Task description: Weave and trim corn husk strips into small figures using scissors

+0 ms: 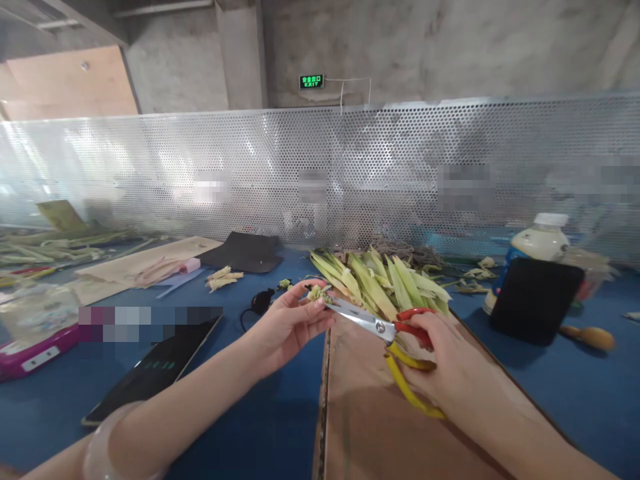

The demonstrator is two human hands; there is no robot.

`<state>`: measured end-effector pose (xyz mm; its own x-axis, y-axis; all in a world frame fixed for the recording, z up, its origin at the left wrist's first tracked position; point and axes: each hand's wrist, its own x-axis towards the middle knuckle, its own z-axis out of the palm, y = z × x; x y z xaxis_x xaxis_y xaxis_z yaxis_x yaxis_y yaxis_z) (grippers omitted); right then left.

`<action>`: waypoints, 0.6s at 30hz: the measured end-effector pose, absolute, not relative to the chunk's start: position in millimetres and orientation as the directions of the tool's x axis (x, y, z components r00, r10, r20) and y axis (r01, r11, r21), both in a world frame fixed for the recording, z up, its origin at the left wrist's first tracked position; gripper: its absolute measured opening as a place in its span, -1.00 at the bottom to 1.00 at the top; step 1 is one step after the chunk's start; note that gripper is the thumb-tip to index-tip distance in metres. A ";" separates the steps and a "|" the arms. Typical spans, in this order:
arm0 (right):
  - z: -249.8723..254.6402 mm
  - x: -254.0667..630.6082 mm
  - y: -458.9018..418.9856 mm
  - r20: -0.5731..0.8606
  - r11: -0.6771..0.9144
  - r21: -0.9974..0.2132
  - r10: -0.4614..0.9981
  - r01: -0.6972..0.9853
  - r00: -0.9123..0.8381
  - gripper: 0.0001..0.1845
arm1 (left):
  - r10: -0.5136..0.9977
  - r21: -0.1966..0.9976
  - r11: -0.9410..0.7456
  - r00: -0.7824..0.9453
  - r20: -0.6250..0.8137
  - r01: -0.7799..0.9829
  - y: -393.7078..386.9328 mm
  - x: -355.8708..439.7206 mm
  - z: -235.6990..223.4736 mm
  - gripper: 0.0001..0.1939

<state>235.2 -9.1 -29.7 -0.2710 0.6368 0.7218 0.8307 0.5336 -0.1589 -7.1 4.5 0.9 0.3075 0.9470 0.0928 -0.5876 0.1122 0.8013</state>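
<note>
Right hand grips scissors — blades closing on a green scrap pinched in the left hand — above cardboard heaped with leaves.

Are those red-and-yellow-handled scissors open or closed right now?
Nearly closed: the red-and-yellow-handled scissors in the right hand show blades lying together, tips at the small green husk piece pinched by the left hand.

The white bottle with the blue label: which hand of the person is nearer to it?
Right. The right hand, holding the scissors, lies left of and below the white bottle. The left hand, pinching a husk piece, is farther left.
</note>
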 end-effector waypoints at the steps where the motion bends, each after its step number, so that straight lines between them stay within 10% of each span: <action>1: -29.6 234.8 -9.3 0.718 0.521 -0.193 0.653 0.832 -0.242 -0.67 | 0.947 0.800 0.111 0.307 0.094 -0.590 4.8 -7.2 0.6 -0.76; 18: -20.3 229.4 -19.2 0.833 0.625 0.007 0.429 0.780 -0.351 -0.54 | 0.958 0.754 0.125 0.277 0.079 -0.645 4.1 -8.1 4.2 -0.77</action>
<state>229.4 -19.2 -20.3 -0.3509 0.4286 0.8326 0.7804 0.6253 0.0070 -8.1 4.1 4.2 0.2768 0.9577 0.0788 -0.6455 0.1246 0.7536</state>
